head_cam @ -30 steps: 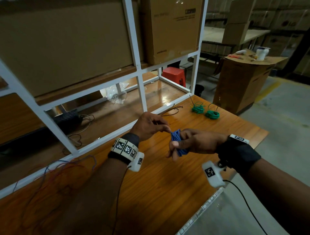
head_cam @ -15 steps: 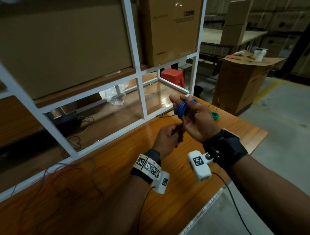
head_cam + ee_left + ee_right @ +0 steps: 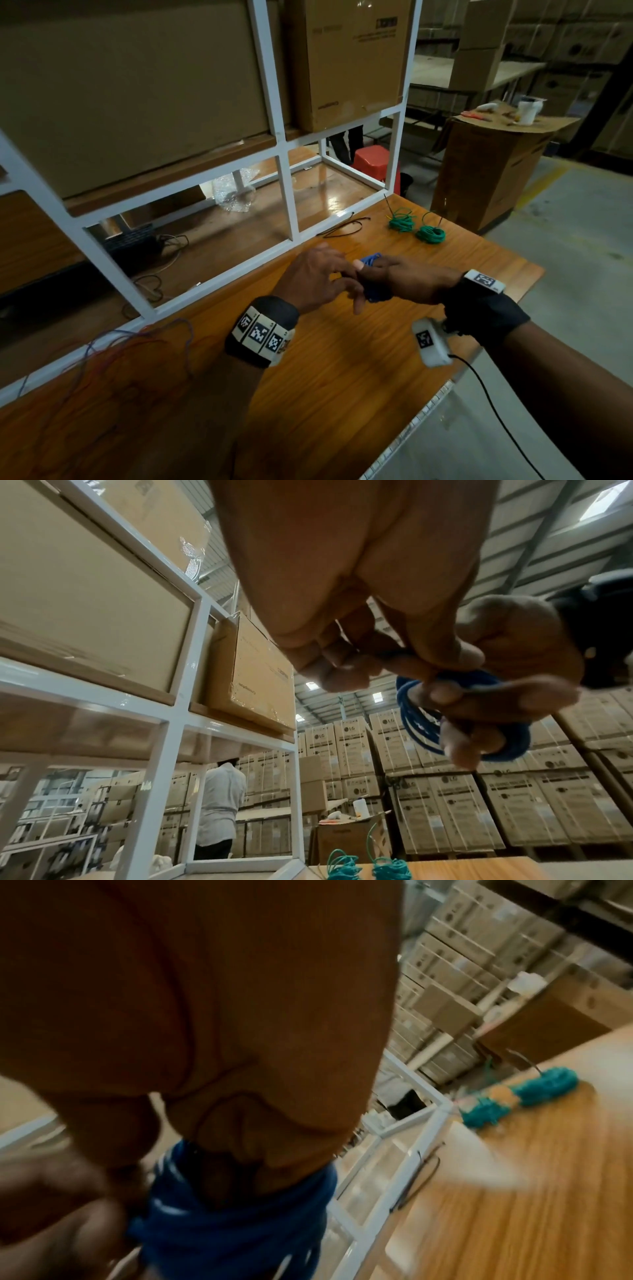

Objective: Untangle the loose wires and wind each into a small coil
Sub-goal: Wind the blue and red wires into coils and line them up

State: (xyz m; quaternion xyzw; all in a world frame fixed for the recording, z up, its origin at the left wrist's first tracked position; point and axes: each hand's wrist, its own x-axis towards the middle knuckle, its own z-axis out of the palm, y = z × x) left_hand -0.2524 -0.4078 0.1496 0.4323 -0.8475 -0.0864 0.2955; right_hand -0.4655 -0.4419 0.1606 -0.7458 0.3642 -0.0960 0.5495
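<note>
A blue wire coil [image 3: 374, 295] is looped around the fingers of my right hand [image 3: 388, 275], just above the wooden table [image 3: 342, 377]. In the left wrist view the coil [image 3: 416, 725] hangs from those curled fingers [image 3: 455, 739]. My left hand [image 3: 344, 279] meets it from the left, its fingertips [image 3: 346, 666] pinching the coil's loose strand. The right wrist view is blurred and shows the blue coil [image 3: 232, 1218] under the palm. Two wound green coils [image 3: 400, 222] [image 3: 431, 234] lie at the table's far right. A tangle of red and blue wires [image 3: 130, 346] lies at the near left.
A white metal shelf frame [image 3: 286, 195] with cardboard boxes [image 3: 346, 61] stands along the table's far side. A thin black wire [image 3: 342, 228] lies by its foot. The table edge [image 3: 428, 404] runs close on my right. A person in a white shirt [image 3: 219, 804] stands far behind.
Half a second ago my right hand held the blue coil raised, with the left hand below it. Both hands are now lower and level, meeting at the coil.
</note>
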